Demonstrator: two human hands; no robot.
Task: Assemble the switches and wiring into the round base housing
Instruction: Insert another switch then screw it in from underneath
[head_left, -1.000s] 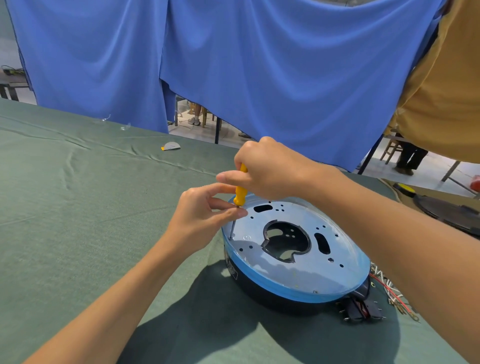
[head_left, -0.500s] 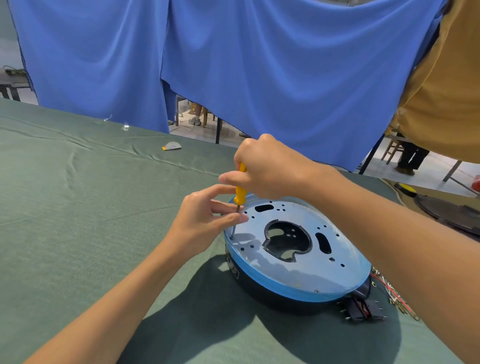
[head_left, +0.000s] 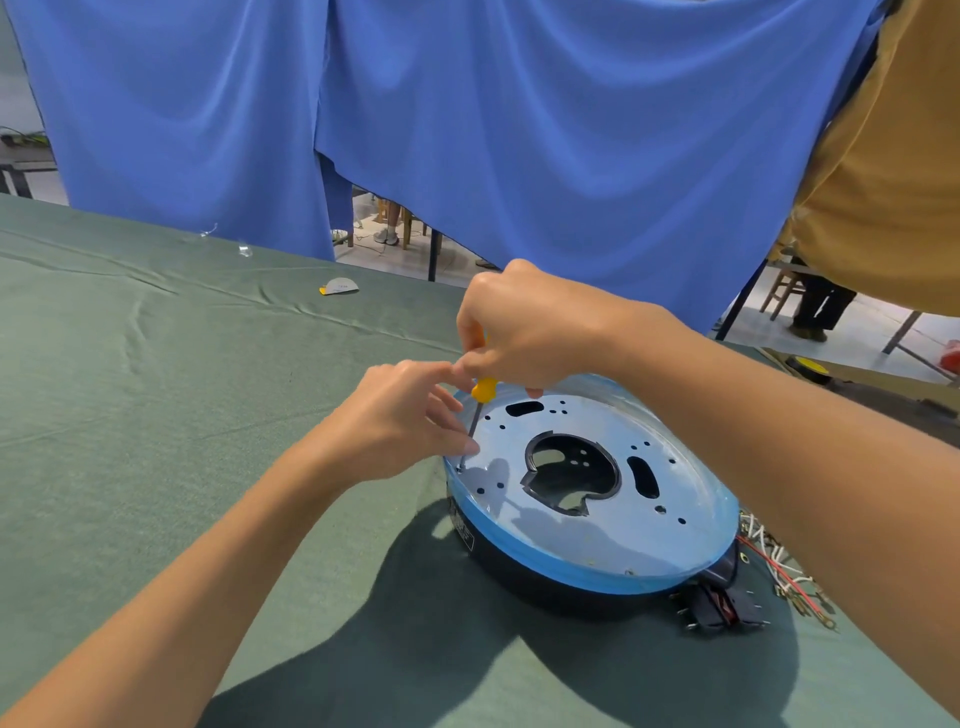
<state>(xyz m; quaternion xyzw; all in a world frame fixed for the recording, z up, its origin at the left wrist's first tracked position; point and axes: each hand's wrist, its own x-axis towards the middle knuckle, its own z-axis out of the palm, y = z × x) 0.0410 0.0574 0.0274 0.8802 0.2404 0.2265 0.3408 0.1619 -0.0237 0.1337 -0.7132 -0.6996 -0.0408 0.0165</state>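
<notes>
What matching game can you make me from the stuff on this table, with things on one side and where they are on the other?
Things:
1 screwdriver
2 switches
3 paper scrap
4 round base housing

Places:
A far back on the green cloth, alone
B gripped by the right hand
C on the cloth beside the housing's near right edge
D under the screwdriver's tip

Pairs: 1-B, 2-C, 3-A, 4-D

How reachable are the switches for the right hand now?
Probably yes, once freed: switches lie uncovered beside the housing, below that forearm, but the right hand grips the screwdriver.
</notes>
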